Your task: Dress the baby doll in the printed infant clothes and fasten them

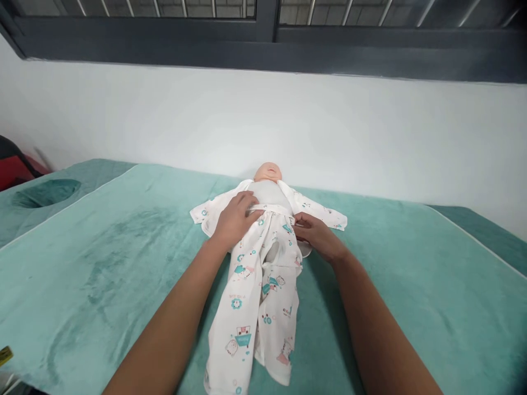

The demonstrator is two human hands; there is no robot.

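A baby doll (pixel 268 172) lies on its back, head toward the wall, in an unfastened white printed jacket (pixel 323 213) with its sleeves spread. White printed baby pants (pixel 247 307) cover its lower body, their waistband across the belly and both legs stretching toward me. At the waistband's left side, my left hand (pixel 237 219) closes on the fabric with fingers above and thumb below. My right hand (pixel 319 237) has curled fingers on the pants' right edge, just under the waistband; its fingertips are partly hidden. The doll's feet are out of sight inside the pants.
A green plush cover (pixel 123 263) spreads under the doll, with an oval hole (pixel 47 193) at the far left. Behind stands a white wall (pixel 370 137) below a dark window frame (pixel 263 49). A red and black object (pixel 15 167) sits at the left edge.
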